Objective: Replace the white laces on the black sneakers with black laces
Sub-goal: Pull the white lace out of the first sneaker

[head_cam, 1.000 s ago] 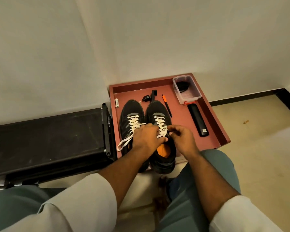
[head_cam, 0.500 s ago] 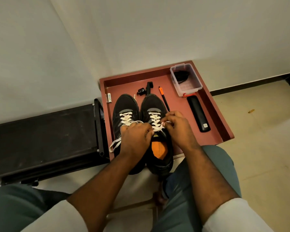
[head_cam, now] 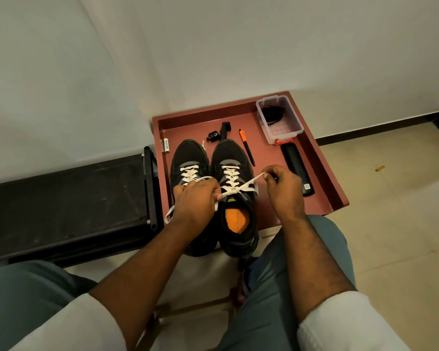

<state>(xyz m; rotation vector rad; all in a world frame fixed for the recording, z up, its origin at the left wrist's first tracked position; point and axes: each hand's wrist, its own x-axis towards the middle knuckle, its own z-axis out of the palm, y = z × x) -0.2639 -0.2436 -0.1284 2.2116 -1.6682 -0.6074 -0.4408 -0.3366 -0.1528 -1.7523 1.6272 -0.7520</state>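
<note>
Two black sneakers stand side by side on a red tray (head_cam: 322, 163). The right sneaker (head_cam: 235, 198) has an orange insole and a white lace (head_cam: 230, 176) criss-crossed up its front. My right hand (head_cam: 281, 188) pinches one end of that lace and holds it taut out to the right. My left hand (head_cam: 198, 198) grips the other end of the same lace near the top eyelets and covers the rear of the left sneaker (head_cam: 189, 160). The left sneaker's own white lace (head_cam: 169, 215) hangs loose beside my left wrist. A clear plastic box (head_cam: 279, 122) at the tray's far right holds a dark coiled bundle.
On the tray lie an orange-tipped black pen (head_cam: 246, 147), a long black case (head_cam: 297, 168), a small black clip (head_cam: 217, 134) and a white tube (head_cam: 166, 145). A black bench (head_cam: 66, 203) adjoins the tray's left side. White walls stand behind, beige floor to the right.
My right hand has moved out to the right, drawing the lace end away from the right sneaker. My left hand has stayed over the sneakers, holding the other end.
</note>
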